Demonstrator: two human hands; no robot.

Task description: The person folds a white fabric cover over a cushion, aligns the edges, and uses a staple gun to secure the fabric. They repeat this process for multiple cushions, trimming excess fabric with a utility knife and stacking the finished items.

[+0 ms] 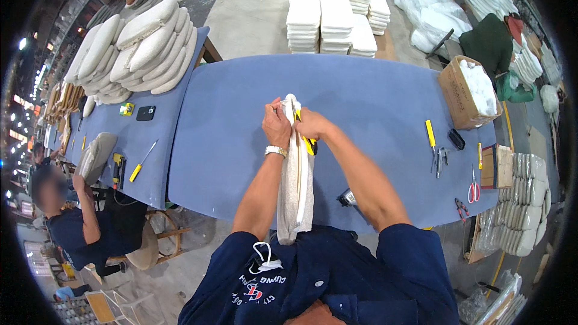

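**Left fingers pinch the cushion's far end; right fist wraps a yellow-and-black tool**

From my remote seat, I see the left hand (276,125) nipping the pale fabric at the far tip of the cushion (290,183). The right hand (314,125) is folded around the yellow-and-black tool (311,146), right against that same end; its working tip is too hidden for me to tell whether it has bitten into anything. The cushion stands on edge over the blue table (220,120), its near end against the dark shirt (337,271), with pale strips along its upturned side.

My first worry is the left fingers: they sit just beside the tool, so a slip could nick them. If the tool is sharp, a stray push might also snag or cut the cover. The narrow stance bothers me too; should the shirt end lose its support, I'd expect the cushion to tip or twist. A small silver-and-black object (347,198) near the right forearm (367,186) could get knocked.
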